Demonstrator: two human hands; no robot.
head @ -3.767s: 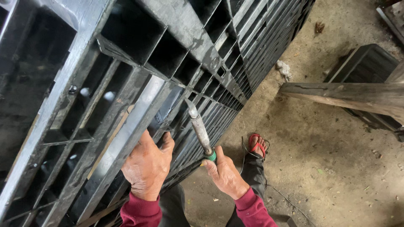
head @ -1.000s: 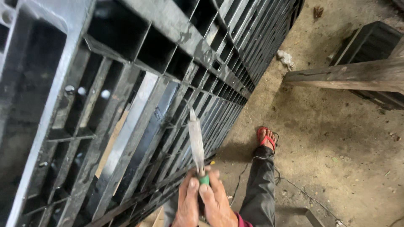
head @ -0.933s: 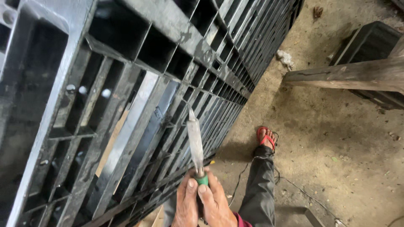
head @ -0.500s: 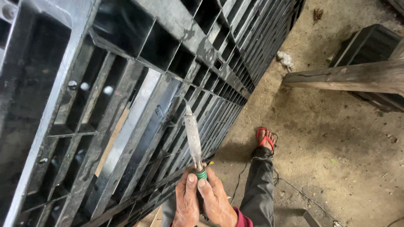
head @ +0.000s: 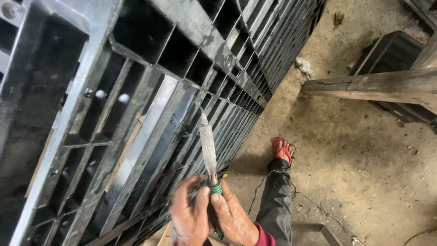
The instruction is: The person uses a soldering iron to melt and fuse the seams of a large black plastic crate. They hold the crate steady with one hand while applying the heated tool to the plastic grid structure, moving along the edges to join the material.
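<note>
Dusty concrete floor lies beneath. I see my left hand and right hand clamped together on the green-collared, grimy metal blade, tip touching the black plastic pallet; it could slip towards my sandalled foot.

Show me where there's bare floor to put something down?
Bare dirt floor lies right of the foot, below the wooden beam. Another patch runs between the black pallet and the beam. It is crowded by both hands on the tool, close against the pallet.
</note>
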